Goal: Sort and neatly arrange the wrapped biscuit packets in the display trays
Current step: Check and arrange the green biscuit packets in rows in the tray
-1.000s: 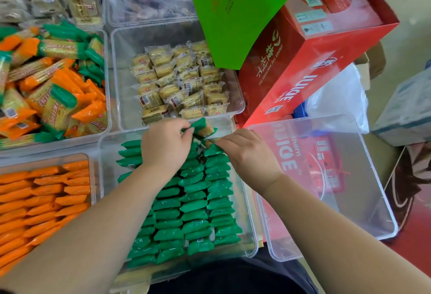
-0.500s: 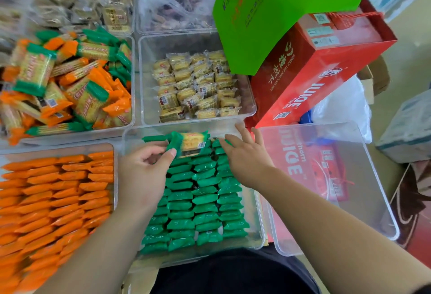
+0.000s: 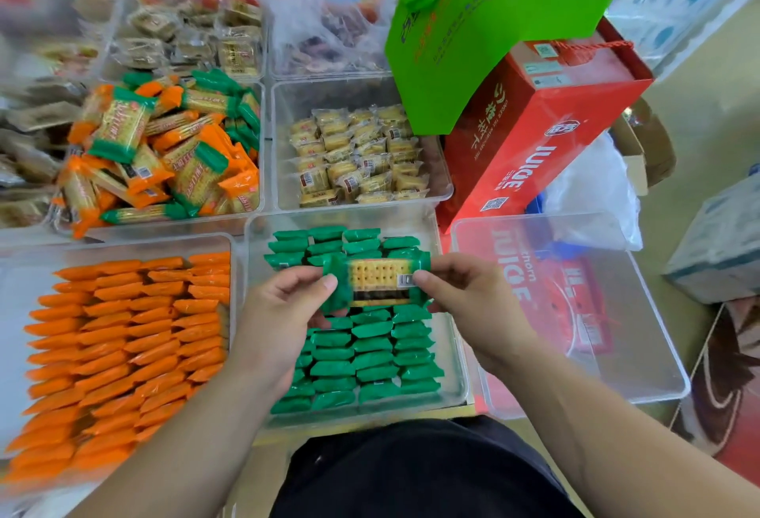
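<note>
1. Centrally, one wrapped biscuit packet with green ends and a clear window over a yellow cracker (image 3: pixel 376 283) is held lengthways, window face up. It sits above the far half of the clear plastic tray of green packets (image 3: pixel 349 216).
2. The left hand (image 3: pixel 283 312) has its grip clamped on the packet's left green end, thumb on top and fingers curled beneath.
3. The right hand (image 3: pixel 473 303) has its grip clamped on the packet's right end, thumb just beside the barcode label.
4. Inside that tray, green-wrapped biscuit packets (image 3: pixel 370 369) lie in neat rows side by side; the held packet hides some of them.
5. Left of that tray, a second clear tray (image 3: pixel 123 244) carries orange-wrapped packets (image 3: pixel 123 345) in similar rows.
6. Beyond that tray and to the left, a loose heap of mixed orange-ended and green-ended packets (image 3: pixel 164 155) fills another clear tray.
7. Directly beyond that tray, small pale yellow packets in clear wrap (image 3: pixel 357 155) lie in their own clear tray.
8. Right of that tray stands a further clear plastic tray (image 3: pixel 584 398), with red printing showing through its floor.
9. Beyond that tray and to the right, a red cardboard juice carton (image 3: pixel 534 139) lies tilted, with a bright green paper bag (image 3: pixel 485 44) partly covering it.
</note>
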A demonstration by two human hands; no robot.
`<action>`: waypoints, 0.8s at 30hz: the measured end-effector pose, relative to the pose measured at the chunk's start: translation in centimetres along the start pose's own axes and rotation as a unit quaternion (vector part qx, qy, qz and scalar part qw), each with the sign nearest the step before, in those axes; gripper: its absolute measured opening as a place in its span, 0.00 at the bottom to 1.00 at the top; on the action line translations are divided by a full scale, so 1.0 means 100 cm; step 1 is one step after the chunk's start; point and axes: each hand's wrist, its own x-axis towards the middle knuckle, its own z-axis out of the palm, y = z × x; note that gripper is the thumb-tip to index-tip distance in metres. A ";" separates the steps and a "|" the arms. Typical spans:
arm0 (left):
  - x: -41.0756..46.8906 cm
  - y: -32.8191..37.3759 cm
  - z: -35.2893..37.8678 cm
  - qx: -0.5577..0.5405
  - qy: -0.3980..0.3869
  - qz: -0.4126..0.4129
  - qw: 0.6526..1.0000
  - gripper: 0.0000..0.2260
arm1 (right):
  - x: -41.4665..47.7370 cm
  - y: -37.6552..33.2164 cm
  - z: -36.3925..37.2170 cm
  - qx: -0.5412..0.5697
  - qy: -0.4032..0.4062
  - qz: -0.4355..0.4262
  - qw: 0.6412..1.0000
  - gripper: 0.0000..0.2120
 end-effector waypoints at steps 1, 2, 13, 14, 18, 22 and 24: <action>-0.004 -0.001 -0.003 0.006 -0.006 0.006 1.000 0.04 | -0.007 0.000 -0.003 0.014 0.000 0.005 1.000 0.04; -0.009 -0.001 -0.006 0.008 -0.011 0.008 1.000 0.03 | -0.013 -0.001 -0.005 0.030 -0.004 0.012 0.999 0.03; -0.053 0.018 -0.026 -0.169 -0.116 -0.061 0.977 0.02 | -0.050 0.012 0.003 0.269 -0.123 0.099 0.950 0.13; -0.058 0.020 -0.026 -0.155 -0.128 -0.049 0.978 0.02 | -0.051 0.014 0.007 0.278 -0.126 0.111 0.946 0.13; -0.069 0.024 -0.024 -0.100 -0.141 -0.024 0.985 0.07 | -0.057 0.022 0.019 0.298 -0.124 0.164 0.932 0.05; -0.065 0.018 -0.030 -0.109 -0.114 -0.034 0.987 0.17 | -0.060 0.017 0.015 0.300 -0.122 0.166 0.931 0.04; -0.061 0.013 -0.033 -0.115 -0.095 -0.043 0.988 0.15 | -0.060 0.012 0.008 0.299 -0.125 0.153 0.934 0.06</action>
